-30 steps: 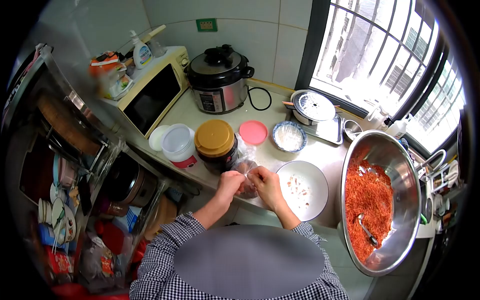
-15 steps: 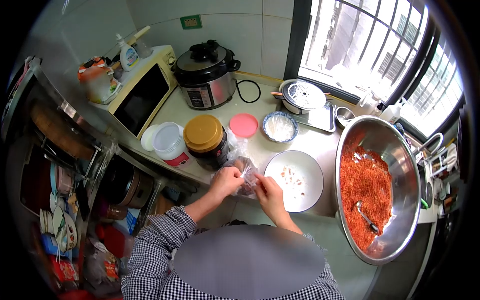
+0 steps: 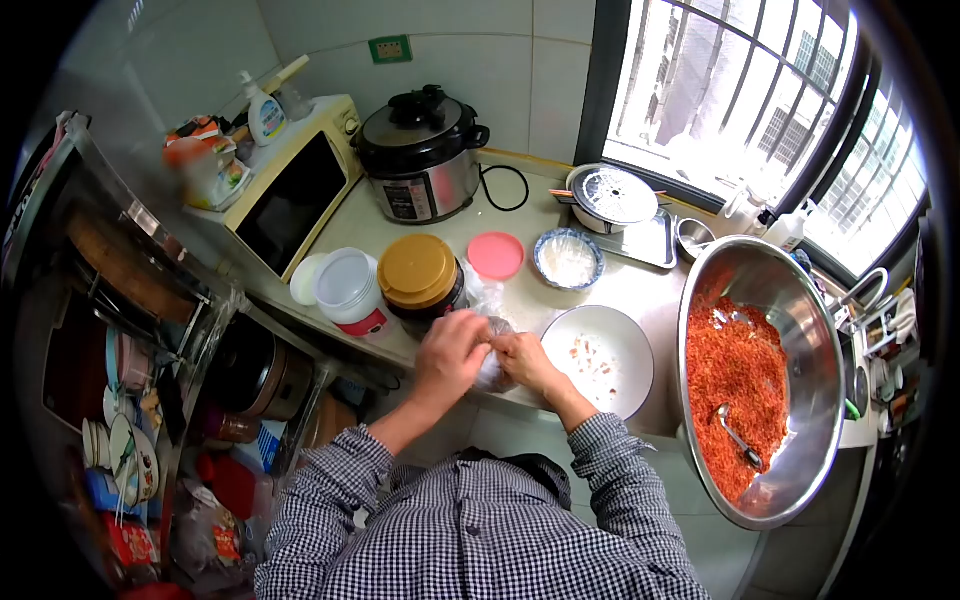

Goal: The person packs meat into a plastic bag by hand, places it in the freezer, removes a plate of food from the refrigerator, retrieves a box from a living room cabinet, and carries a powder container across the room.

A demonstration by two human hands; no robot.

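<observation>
A clear plastic bag [image 3: 493, 376] with brownish contents sits at the counter's front edge, mostly covered by my hands. My right hand [image 3: 532, 364] is closed around the bag's gathered neck. Curled over the top of the bag from the left is my left hand [image 3: 450, 356], its fingers bent together at the gathered plastic; the fingertips are partly hidden. Just behind my left hand stands a dark jar with a gold lid [image 3: 414, 272]. A white bowl [image 3: 632, 345] with small reddish-brown bits inside is to the right of my right hand.
A large steel basin [image 3: 818, 400] of red shredded food with a spoon [image 3: 738, 436] stands at right. Behind are a pink lid [image 3: 496, 256], a blue-rimmed bowl [image 3: 569, 259], a pressure cooker [image 3: 425, 160] and a microwave [image 3: 300, 205]. A white tub [image 3: 348, 290] is at left.
My hands have come closer together at the top of the bag. The right hand has moved left onto the gathered neck, and the left hand has turned with its fingers raised.
</observation>
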